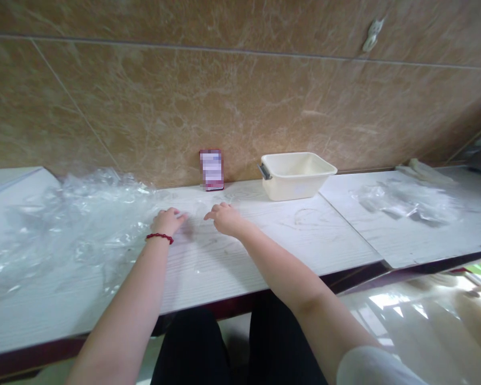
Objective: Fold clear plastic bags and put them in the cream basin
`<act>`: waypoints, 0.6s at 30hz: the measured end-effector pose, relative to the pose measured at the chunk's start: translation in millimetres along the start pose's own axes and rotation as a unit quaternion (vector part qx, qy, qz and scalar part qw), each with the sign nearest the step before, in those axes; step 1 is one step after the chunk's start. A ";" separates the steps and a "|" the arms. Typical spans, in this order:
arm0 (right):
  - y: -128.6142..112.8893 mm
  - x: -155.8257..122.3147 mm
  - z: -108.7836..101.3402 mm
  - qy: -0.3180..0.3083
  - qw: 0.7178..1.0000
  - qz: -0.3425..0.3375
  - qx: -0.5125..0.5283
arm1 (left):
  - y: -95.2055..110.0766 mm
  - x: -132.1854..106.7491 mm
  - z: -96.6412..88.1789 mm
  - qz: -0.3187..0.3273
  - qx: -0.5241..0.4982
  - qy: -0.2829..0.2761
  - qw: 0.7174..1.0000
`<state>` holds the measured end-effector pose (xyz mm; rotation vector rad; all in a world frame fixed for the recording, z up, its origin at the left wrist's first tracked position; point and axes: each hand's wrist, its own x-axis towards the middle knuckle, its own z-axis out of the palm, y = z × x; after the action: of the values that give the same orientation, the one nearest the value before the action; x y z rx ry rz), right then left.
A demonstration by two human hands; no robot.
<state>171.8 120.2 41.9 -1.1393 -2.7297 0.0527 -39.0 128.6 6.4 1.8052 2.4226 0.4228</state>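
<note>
Center of frame: left hand and right hand rest palm down on a white wood-grain counter, fingers loosely spread, both empty. Left hand sits at the right margin of a crumpled clear plastic film, heaped across the left part of the counter. Contact can't be confirmed; the film's edge fades out there. Right hand is a bit further from it, with its fingertips pointing toward the left hand.

Film should be very light, soft and slippery, and likely to fold on itself. No stiff edge to grab, so a gathered fold looks like the best pinch point, not a flat area.

Right of the hands, a second clear film lies flatter, with dark patches showing through. Cream plastic tub with a metal handle at its left end stands against a marble-look wall.

Small upright card has its face blurred, unreadable. Tub interior isn't fully visible from this angle. Left film runs out of frame, so its full extent is unknown.
</note>
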 end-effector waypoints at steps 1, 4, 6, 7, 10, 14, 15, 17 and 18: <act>-1.6 -0.8 4.3 0.000 1.000 -0.015 -0.003 | 1.2 -0.6 0.2 -0.003 0.005 0.004 1.000; -3.4 -1.9 14.2 -0.004 0.999 -0.049 -0.010 | 4.7 -0.6 1.7 0.000 0.017 0.016 1.000; -3.8 -1.6 18.7 -0.008 0.997 -0.069 -0.011 | 6.8 0.7 2.7 0.006 0.018 0.023 1.000; -4.1 -1.2 20.5 -0.011 0.997 -0.079 -0.011 | 7.9 1.3 2.9 0.008 0.017 0.029 0.999; -5.9 -0.4 24.3 -0.031 0.994 -0.101 -0.009 | 12.8 1.6 1.7 0.015 -0.010 0.049 0.999; -7.8 0.0 26.6 -0.043 0.994 -0.101 0.001 | 20.8 -2.4 -2.4 0.034 -0.100 0.062 0.992; -7.9 0.2 27.0 -0.039 0.994 -0.101 0.007 | 22.3 -3.7 -3.0 0.038 -0.114 0.067 0.990; -7.9 1.2 27.9 -0.032 0.994 -0.104 0.016 | 24.2 -6.0 -3.1 0.046 -0.135 0.082 0.986; -7.8 1.9 28.4 -0.030 0.994 -0.106 0.020 | 24.7 -6.9 -2.6 0.053 -0.146 0.087 0.984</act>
<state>159.8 117.1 15.0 -0.8462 -2.8717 0.1128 -14.7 128.1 15.0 1.8376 2.2265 0.9283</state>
